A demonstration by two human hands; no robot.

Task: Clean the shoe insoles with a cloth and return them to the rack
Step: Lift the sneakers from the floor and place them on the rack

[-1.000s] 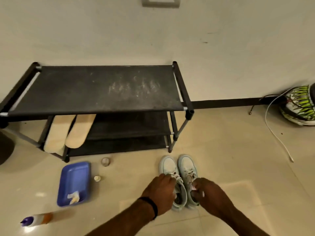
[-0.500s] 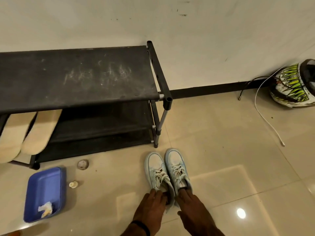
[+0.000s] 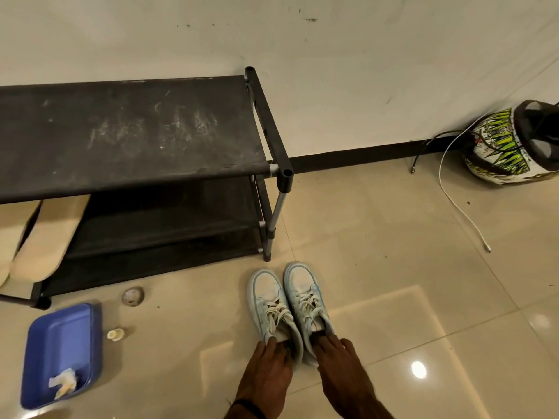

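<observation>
A pair of pale blue-white sneakers stands side by side on the tiled floor in front of the black shoe rack (image 3: 136, 128). My left hand (image 3: 267, 370) grips the heel opening of the left sneaker (image 3: 270, 306), fingers inside it. My right hand (image 3: 338, 367) grips the heel opening of the right sneaker (image 3: 304, 293) the same way. Two beige insoles (image 3: 45, 237) lean on the rack's middle shelf at the far left, partly hidden under the top shelf. A crumpled whitish cloth (image 3: 63, 384) lies in a blue tray (image 3: 60, 337).
A small round lid (image 3: 133, 296) and a little bottle cap (image 3: 115, 334) lie on the floor by the tray. A green-patterned helmet (image 3: 514, 146) sits against the wall at right, with a white cable (image 3: 459, 207) trailing over the tiles.
The view has swung right and down. Both hands slid from the laces back to the heel openings of the sneakers. The spray bottle at the lower left is out of view now.
</observation>
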